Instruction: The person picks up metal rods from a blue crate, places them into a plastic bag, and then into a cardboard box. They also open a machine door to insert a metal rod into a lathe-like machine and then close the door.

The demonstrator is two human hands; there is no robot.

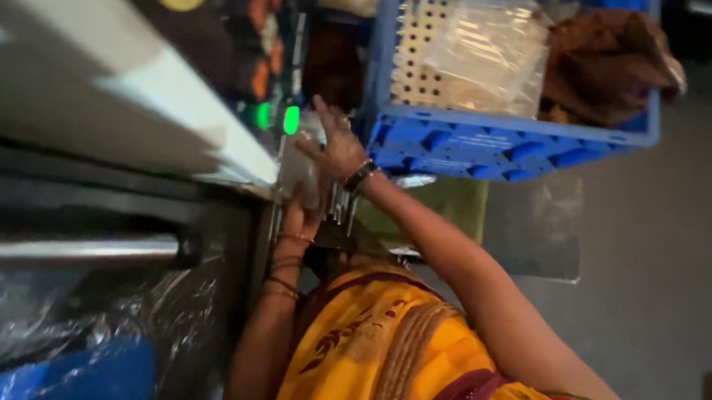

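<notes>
Both my arms reach forward over my yellow and red garment (378, 354). My left hand (297, 214), with bangles at the wrist, grips the lower end of a clear plastic packet (297, 170). My right hand (337, 143), with a dark bracelet at the wrist, holds the packet's upper end with its fingers spread along it. The packet is held against the edge of a grey machine (127, 97), beside two small green lights (290, 119). What is in the packet is too blurred to tell.
A blue plastic crate (504, 144) just beyond my right hand holds clear bags and brown cloth. A metal bar (64, 249) and crinkled plastic film (50, 320) lie at the left, over a blue bin (79, 377). Grey floor (674, 250) spreads to the right.
</notes>
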